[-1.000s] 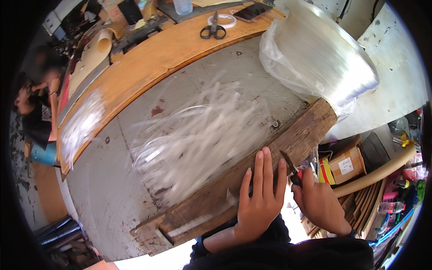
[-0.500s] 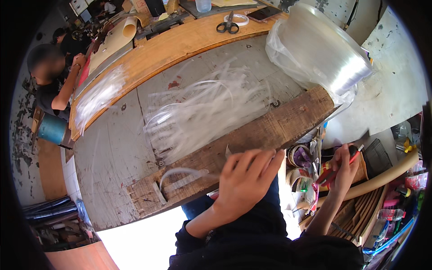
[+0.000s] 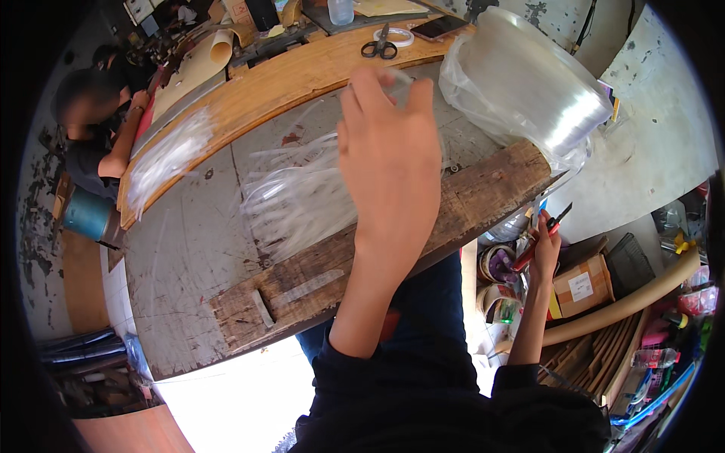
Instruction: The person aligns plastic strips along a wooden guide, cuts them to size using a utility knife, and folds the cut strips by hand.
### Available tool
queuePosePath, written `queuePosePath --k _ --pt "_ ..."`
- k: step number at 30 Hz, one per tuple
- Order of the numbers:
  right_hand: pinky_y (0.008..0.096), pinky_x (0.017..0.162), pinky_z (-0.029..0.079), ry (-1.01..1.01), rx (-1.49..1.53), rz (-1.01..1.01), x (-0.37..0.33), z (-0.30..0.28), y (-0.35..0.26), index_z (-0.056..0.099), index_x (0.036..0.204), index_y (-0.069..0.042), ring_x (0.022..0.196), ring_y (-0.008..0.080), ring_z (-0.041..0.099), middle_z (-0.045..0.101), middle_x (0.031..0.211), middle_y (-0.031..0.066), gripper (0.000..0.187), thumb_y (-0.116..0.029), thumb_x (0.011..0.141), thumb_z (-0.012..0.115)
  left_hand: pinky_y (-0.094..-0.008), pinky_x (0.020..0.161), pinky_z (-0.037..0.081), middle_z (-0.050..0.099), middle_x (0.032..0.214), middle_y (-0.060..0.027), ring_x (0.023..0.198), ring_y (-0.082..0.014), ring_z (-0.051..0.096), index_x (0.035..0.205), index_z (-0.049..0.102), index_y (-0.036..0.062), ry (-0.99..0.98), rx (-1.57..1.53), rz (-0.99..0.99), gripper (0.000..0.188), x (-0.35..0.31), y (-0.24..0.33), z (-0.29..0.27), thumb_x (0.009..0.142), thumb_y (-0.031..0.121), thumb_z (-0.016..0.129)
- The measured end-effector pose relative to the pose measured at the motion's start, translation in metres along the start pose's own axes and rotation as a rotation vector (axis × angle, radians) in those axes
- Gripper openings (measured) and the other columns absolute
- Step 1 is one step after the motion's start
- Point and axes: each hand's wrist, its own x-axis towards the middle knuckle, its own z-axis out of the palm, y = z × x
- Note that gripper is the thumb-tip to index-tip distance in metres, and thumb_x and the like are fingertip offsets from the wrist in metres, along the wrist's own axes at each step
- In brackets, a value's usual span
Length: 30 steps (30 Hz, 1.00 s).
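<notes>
My left hand (image 3: 393, 166) is raised over the grey worktable, its back toward me. Its fingers are curled in a pinch, and a bit of clear plastic strip (image 3: 401, 75) shows at their tips. Behind and beneath it lies a loose pile of clear plastic strips (image 3: 291, 200), partly covered by the hand. At the right, off the table's near edge, my right hand (image 3: 545, 245) is closed round a red-handled knife (image 3: 526, 258) with a dark blade pointing up. A worn wooden plank (image 3: 483, 198) runs along the near edge, with a small upright metal piece (image 3: 263, 308) at its left end.
A large clear plastic roll (image 3: 529, 79) stands at the far right. Black scissors (image 3: 380, 48), a white tape ring (image 3: 400, 36) and a phone (image 3: 439, 26) lie on the back board. More strips (image 3: 170, 158) lie at left, near a seated person (image 3: 94, 128). A cardboard box (image 3: 585, 287) sits low right.
My left hand has gone up and away from the plank, and the curved strip beside the metal piece has left there. My right hand has moved up and left with the knife.
</notes>
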Motion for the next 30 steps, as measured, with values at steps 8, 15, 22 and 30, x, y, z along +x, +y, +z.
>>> queuePosePath --k 8,15,22,30 --pt "0.0169 0.047 0.036 -0.197 -0.114 -0.026 -0.015 0.019 0.009 0.05 0.112 0.004 0.052 0.0056 0.047 0.063 0.093 0.0113 0.028 -0.013 0.09 0.05 -0.0347 0.068 0.048 0.052 0.09 -0.0101 0.078 -0.0253 0.057 0.121 0.048 0.0037 -0.491 -0.408 0.096 0.04 -0.076 0.027 -0.012 0.081 0.008 0.055" --pt "0.0172 0.038 0.033 -0.235 0.012 -0.19 -0.135 0.044 -0.093 0.049 0.099 0.003 0.04 0.0058 0.044 0.064 0.082 0.0161 0.016 -0.011 0.09 0.049 -0.0336 0.077 0.046 0.052 0.115 -0.02 0.092 -0.0317 0.057 0.126 0.04 -0.0005 -0.407 -0.706 -0.053 0.046 -0.137 0.047 -0.011 0.084 0.012 0.054" --pt "0.0169 0.038 0.028 -0.133 -0.213 -0.333 -0.099 0.02 -0.103 0.055 0.095 0.002 0.04 0.0026 0.037 0.062 0.073 0.008 0.015 -0.01 0.089 0.05 -0.0334 0.065 0.047 0.064 0.079 -0.0083 0.07 -0.0251 0.062 0.096 0.06 0.0054 -1.011 -1.121 -0.307 0.014 -0.161 -0.001 -0.05 0.086 0.015 0.054" --pt "0.0348 0.055 0.045 0.163 -1.359 -0.383 -0.02 -0.041 -0.066 0.057 0.096 -0.004 0.061 0.0249 0.058 0.062 0.075 0.0102 0.018 -0.018 0.086 0.052 -0.0265 0.052 0.047 0.065 0.073 -0.0075 0.062 -0.0201 0.063 0.08 0.065 0.0043 -0.853 -0.896 -0.546 0.007 -0.184 -0.106 -0.174 0.077 0.011 0.065"
